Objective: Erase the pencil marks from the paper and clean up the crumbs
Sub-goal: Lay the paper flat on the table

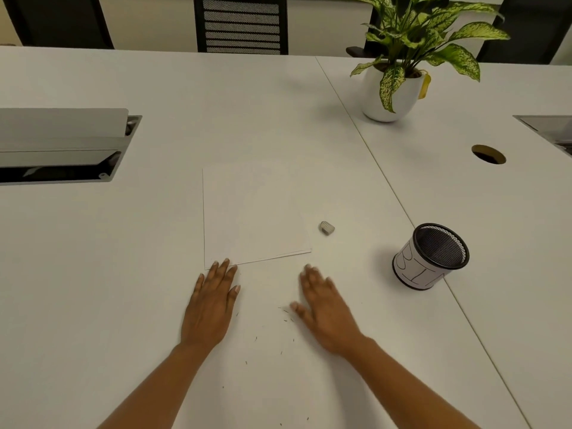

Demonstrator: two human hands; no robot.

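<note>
Between the flat, empty left hand (213, 301) and right hand (325, 308), crumbs (286, 317) lie scattered.

White paper (253, 215) on white table (123, 289); grey eraser (327, 227); black mesh cup (431, 255) (white-wrapped); dark crumbs (286, 317); green-speckled plant (427, 35).

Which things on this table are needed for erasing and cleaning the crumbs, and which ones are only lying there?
For the job:
- white sheet of paper
- small grey eraser
- dark eraser crumbs scattered on the white table
- black mesh cup with a paper label, probably the bin for crumbs
- left hand and right hand, both flat and empty

Just there:
- potted plant in a white pot
- open cable tray
- round cable hole
</note>
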